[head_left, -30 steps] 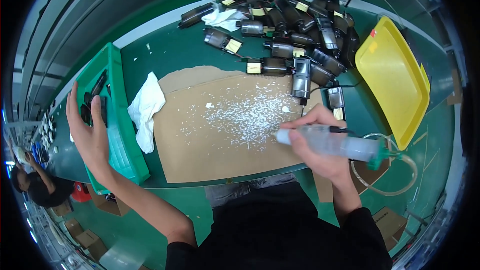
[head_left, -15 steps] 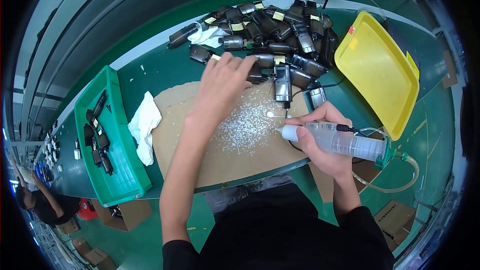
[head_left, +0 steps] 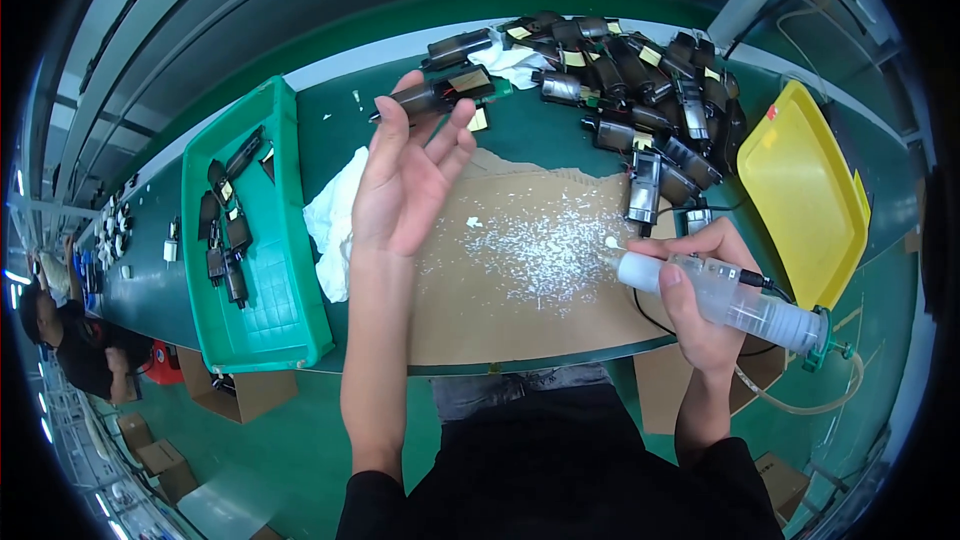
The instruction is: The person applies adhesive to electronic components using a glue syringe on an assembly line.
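My left hand (head_left: 408, 175) is raised palm up over the far left part of the bench. In its fingers lies a dark, see-through cylindrical device (head_left: 436, 97) with red wires inside and a green tip at its right end. My right hand (head_left: 708, 310) is closed around a large clear dispensing syringe (head_left: 765, 318) with a white front end and a green rear cap, a hose running from it. Its nozzle points left, over the brown cardboard sheet (head_left: 480, 325). White flecks (head_left: 550, 255) are scattered thickly on that sheet.
Several similar dark devices (head_left: 625, 80) are heaped at the back right. A yellow tray (head_left: 800, 200) stands to their right. At the left, a green tray (head_left: 312, 320) holds several more, beside a crumpled white cloth (head_left: 335, 215). Another person (head_left: 85, 335) is at the far left.
My left hand has come away from the heap, lifted a dark device and turned palm up to the left. My right hand still grips the syringe. The whole view has shifted.
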A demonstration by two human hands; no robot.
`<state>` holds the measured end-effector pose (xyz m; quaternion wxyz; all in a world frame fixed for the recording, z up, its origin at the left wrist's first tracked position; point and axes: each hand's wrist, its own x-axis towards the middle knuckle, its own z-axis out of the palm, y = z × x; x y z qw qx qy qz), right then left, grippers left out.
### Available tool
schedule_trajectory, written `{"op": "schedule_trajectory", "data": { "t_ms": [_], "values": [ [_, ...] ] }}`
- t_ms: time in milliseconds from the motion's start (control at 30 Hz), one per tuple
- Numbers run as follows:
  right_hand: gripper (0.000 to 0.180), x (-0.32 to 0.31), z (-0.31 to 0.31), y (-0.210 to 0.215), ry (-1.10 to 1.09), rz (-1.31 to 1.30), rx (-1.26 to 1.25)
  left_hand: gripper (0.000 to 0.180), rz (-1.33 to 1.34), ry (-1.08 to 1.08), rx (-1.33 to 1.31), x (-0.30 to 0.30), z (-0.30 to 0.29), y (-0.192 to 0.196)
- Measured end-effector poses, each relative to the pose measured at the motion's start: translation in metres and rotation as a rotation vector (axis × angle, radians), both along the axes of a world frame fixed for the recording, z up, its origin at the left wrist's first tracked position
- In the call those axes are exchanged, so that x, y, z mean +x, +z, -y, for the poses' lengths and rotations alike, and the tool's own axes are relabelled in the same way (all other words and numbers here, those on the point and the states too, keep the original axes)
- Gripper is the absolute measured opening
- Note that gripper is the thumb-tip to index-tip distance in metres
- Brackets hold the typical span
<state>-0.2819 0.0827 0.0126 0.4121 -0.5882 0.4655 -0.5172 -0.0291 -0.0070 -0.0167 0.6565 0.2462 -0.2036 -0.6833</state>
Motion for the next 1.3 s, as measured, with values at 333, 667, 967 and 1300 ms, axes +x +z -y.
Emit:
{"op": "schedule_trajectory", "data": {
  "t_ms": [333,667,967,1300],
  "values": [
    [0.018,0.018,0.000,-0.005,-0.011,-0.050,-0.005,0.026,-0.020,-0.026,0.000,0.017,0.006,-0.007],
    [0.029,0.012,0.000,0.011,-0.027,-0.204,-0.054,0.055,-0.185,-0.479,-0.278,0.000,-0.005,-0.011],
    [0.045,0.071,0.010,0.069,-0.169,0.093,-0.176,0.062,0.184,-0.613,-0.413,0.000,-0.020,0.001],
    [0.051,0.073,0.008,0.061,-0.141,0.122,-0.001,0.071,0.104,-0.656,-0.349,-0.005,-0.029,-0.008]
  ]
}}
